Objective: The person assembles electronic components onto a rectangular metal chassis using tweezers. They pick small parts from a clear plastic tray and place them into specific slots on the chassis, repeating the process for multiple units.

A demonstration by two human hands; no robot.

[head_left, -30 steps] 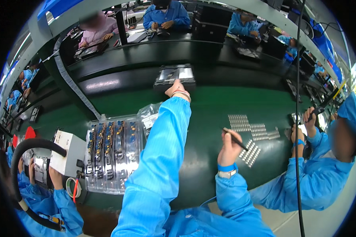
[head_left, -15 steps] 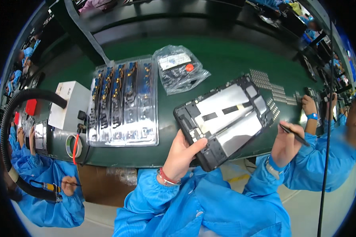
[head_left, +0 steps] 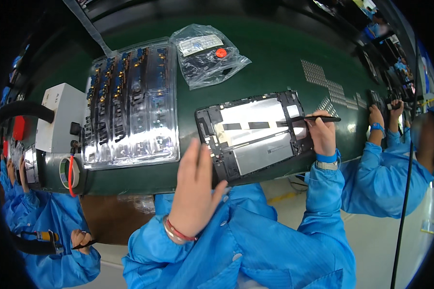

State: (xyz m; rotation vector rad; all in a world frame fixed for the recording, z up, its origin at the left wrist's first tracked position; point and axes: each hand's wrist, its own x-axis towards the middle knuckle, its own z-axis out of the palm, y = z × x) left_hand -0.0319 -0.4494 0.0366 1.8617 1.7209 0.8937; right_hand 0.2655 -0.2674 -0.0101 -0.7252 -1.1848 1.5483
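While a black tool (head_left: 330, 119) is being pinched by the right hand (head_left: 323, 136) over the tablet-like device (head_left: 263, 137) — just right of frame centre — the left hand (head_left: 194, 188) is being held by its left edge, thumb spread wide.

Black and silver mark the opened tablet (head_left: 256, 140) and solid black the slim hand tool (head_left: 331, 119) against a dark green worktable (head_left: 270, 72); near, a bright blue smock (head_left: 279, 241); left, a white box (head_left: 58, 115); right, silver-dotted sheets (head_left: 314, 72).

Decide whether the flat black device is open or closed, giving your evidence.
Open: the device has its inner silver panels uncovered, facing up.
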